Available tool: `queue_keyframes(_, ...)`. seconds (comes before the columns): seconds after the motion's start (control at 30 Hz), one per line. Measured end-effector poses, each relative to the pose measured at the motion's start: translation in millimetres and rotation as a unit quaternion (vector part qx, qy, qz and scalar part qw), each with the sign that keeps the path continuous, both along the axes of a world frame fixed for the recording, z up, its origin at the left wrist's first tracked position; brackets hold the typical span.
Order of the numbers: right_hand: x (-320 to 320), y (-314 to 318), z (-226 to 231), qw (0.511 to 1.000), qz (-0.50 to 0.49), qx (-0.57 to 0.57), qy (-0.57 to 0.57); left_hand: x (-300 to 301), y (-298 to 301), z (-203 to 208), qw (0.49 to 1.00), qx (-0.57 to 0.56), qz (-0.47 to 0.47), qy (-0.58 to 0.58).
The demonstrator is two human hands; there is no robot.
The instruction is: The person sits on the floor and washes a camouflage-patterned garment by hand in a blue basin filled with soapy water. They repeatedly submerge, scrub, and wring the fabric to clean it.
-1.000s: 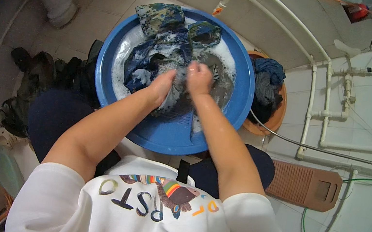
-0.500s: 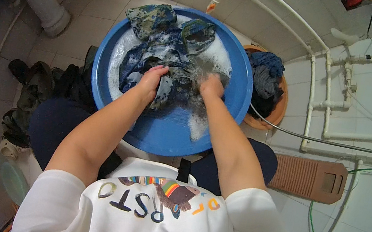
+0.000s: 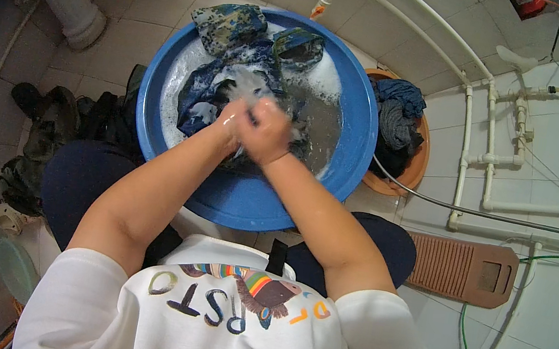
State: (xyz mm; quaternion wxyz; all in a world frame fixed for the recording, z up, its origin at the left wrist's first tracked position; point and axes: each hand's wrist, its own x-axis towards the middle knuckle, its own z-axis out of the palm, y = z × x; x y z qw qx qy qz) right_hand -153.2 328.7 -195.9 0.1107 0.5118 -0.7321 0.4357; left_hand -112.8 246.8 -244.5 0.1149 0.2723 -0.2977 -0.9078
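Head view: the left hand [image 3: 231,119] and blurred, curled right hand [image 3: 267,132], lately apart, are now meeting — apparently working one spot; whether they are gripping anything, I cannot tell. Beneath, camouflage clothing [image 3: 234,28] is soaking in a foamy blue basin [image 3: 361,125] — an orange tub [image 3: 414,169] and brown washboard [image 3: 454,269] are sitting rightward, among pale tiles [image 3: 415,338].

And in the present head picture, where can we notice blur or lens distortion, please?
In the head view, motion blur smears the right hand; in the head view, the white pipes bow, likely from the fisheye lens, and black fills the corners.
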Motion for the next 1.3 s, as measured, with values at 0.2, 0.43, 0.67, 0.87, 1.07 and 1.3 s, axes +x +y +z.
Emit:
queue_keyframes(0.2, -14, 0, 3, 0.969, -0.146, 0.005, -0.200, 2, 14, 32, 0.989, -0.104, 0.019, -0.099)
queue_keyframes(0.43, -12, 0, -3, 0.968, -0.067, 0.019, -0.241, 6, 18, 24, 0.994, -0.084, 0.003, -0.071)
queue_keyframes(0.67, 36, -2, 23, 0.983, 0.099, 0.024, -0.154, 12, 7, -10, 0.999, 0.005, -0.009, 0.034)
queue_keyframes(0.87, -57, 7, -11, 0.957, -0.136, 0.126, -0.221, 17, 20, 83, 0.987, 0.016, -0.138, -0.083)
queue_keyframes(1.07, -125, 49, -51, 0.850, -0.099, 0.216, -0.471, 11, -17, 47, 0.985, 0.170, -0.009, -0.003)
queue_keyframes(1.3, -121, 57, -38, 0.762, -0.127, 0.488, -0.407, 12, -21, 26, 0.996, 0.039, 0.027, -0.076)
